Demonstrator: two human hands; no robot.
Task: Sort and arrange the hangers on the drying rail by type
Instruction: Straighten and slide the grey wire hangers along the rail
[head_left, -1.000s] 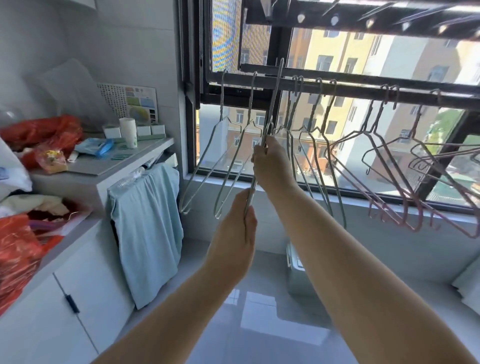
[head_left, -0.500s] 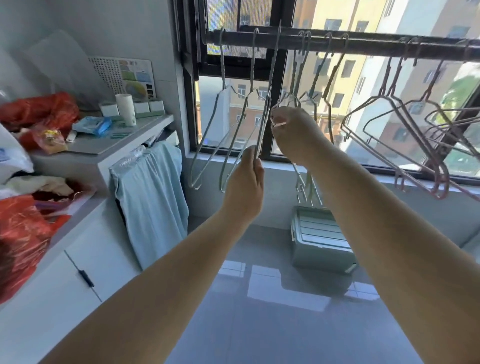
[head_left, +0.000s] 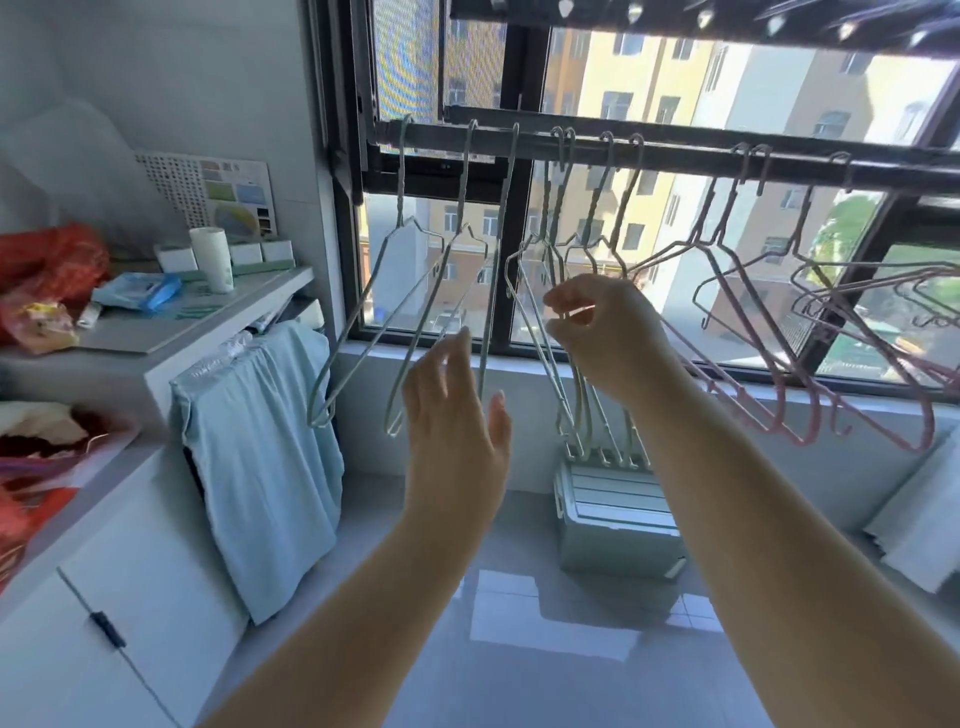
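Change: half a second ago the left hand (head_left: 454, 415) pinched the lower wire of the third green hanger (head_left: 491, 291); that hanger now hangs free on the drying rail (head_left: 675, 151), seen edge-on.
Left grip: fingers spread apart, holding nothing, just below and in front of the released hanger.
Right grip: the right hand (head_left: 605, 332) has thumb and fingertips drawn near each other around the wires of the next green hangers; whether they truly pinch a wire cannot be told.
Meaning for the task: judged from this, one green hanger has been placed with its own kind at the left end, and the right hand looks set to take the following one.
Green wire hangers: seven hooks can be counted on the rail, three spaced out at the left (head_left: 374, 312) and four bunched by the right hand (head_left: 569, 364).
Pink hangers: at least three hooks show on the right part of the rail (head_left: 753, 332); more tangle near the frame edge, so the full count is uncertain.
Sorting state: green sits left, pink right, with no mixing visible.
Below: a pale green storage box (head_left: 618, 514) stands on the floor under the window.
Left surface: a white cup (head_left: 212, 259), red bags and a light blue cloth (head_left: 260, 457) draped over its edge.
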